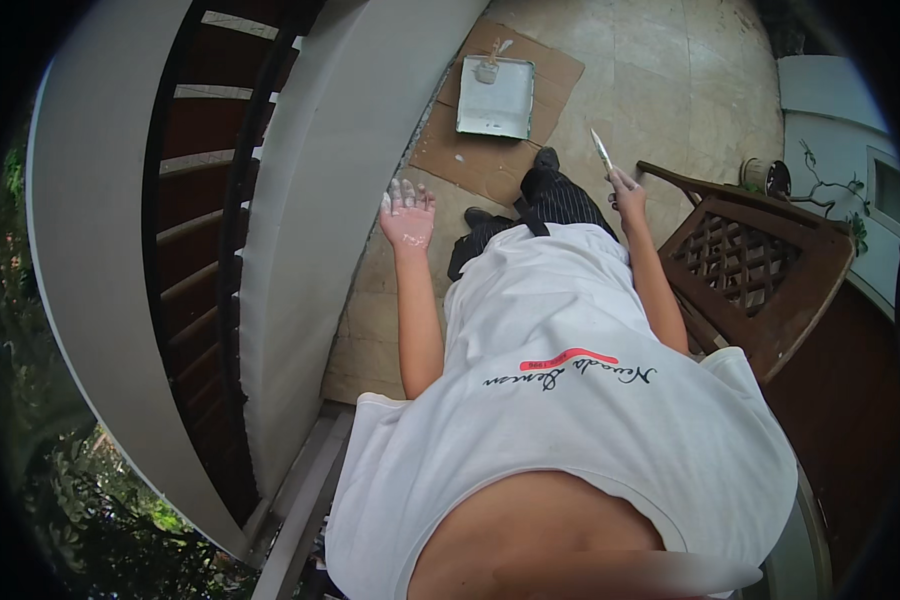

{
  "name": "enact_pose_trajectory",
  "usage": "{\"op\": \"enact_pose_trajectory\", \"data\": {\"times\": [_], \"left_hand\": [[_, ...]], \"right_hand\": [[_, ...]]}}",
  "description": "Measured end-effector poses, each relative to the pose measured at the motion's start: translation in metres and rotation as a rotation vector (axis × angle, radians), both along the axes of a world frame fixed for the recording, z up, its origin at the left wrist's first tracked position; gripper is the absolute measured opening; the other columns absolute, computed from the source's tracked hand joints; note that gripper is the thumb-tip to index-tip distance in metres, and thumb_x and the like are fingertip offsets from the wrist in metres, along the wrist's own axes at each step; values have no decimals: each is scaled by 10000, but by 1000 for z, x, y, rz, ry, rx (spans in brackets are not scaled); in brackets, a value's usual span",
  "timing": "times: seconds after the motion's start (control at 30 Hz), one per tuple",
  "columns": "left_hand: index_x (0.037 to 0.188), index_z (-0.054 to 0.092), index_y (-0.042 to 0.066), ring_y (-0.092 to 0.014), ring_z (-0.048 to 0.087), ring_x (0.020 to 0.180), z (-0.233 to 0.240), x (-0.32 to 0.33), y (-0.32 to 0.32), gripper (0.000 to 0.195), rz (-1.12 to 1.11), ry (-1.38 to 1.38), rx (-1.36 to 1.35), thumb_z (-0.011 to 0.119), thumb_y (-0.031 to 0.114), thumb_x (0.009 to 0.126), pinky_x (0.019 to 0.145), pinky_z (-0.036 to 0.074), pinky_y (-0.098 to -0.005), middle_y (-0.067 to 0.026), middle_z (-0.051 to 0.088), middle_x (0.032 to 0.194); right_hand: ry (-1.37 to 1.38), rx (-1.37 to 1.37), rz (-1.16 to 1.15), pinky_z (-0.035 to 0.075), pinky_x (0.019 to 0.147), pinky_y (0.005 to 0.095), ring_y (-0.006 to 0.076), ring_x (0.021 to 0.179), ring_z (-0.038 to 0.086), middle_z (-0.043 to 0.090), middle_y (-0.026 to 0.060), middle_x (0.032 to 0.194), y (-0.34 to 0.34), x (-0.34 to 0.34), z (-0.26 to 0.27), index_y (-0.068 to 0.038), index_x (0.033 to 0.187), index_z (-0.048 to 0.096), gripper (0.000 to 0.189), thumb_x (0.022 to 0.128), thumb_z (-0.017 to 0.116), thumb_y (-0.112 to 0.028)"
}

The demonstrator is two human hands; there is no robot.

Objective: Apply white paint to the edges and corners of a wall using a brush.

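Note:
My left hand [408, 217] is held palm up with its fingers apart and nothing in it. White paint coats its fingertips and spots the wrist, beside the low pale wall [330, 172]. In my right hand [627, 196] is a slim, pointed, paint-smeared tool [602, 150]; whether it is a thin brush or a blade I cannot tell. Ahead of my feet, a paint tray [495, 120] with white paint lies on a flattened cardboard sheet [450, 154]. A flat paintbrush [487, 69] rests at the tray's far end, its bristles coated white.
To the right stands a brown wooden chair [810, 262] with a lattice panel, near my right forearm. Beyond it a potted plant [765, 176] lies on its side or leans. Dark slats [202, 172] fill the wall's opening at left. The floor [645, 82] is beige tile.

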State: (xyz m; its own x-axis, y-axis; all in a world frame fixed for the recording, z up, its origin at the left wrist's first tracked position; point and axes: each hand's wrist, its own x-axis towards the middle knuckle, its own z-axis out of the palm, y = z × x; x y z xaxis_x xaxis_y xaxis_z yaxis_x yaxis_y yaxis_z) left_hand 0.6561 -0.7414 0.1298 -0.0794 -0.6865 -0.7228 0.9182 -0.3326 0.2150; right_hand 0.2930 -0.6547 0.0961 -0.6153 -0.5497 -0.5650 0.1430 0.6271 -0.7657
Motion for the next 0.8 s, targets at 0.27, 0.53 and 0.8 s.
{"op": "enact_pose_trajectory", "data": {"times": [0.27, 0.53, 0.8], "left_hand": [[1139, 395, 98, -216, 467, 824, -17, -31, -5, 363, 3, -574, 80, 385, 304, 840, 767, 381, -356, -56, 439, 1006], [1058, 432, -4, -133, 488, 723, -129, -75, -9, 254, -462, -1183, 43, 378, 153, 865, 674, 405, -264, -78, 497, 845], [959, 484, -38, -258, 501, 756, -196, -68, 4, 208, -915, -1668, -263, 472, 29, 762, 703, 398, -340, -145, 518, 823]], "right_hand": [[99, 122, 293, 416, 520, 205, 67, 567, 540, 600, 34, 652, -62, -45, -92, -65, 929, 627, 284, 706, 661, -238], [451, 80, 317, 443, 563, 253, 146, 598, 583, 623, 88, 691, -154, -36, -222, -69, 845, 647, 242, 671, 683, -232], [494, 3, 637, 462, 598, 343, 289, 658, 589, 592, 169, 744, -219, 11, -390, -79, 867, 632, 178, 700, 613, -138]]}}
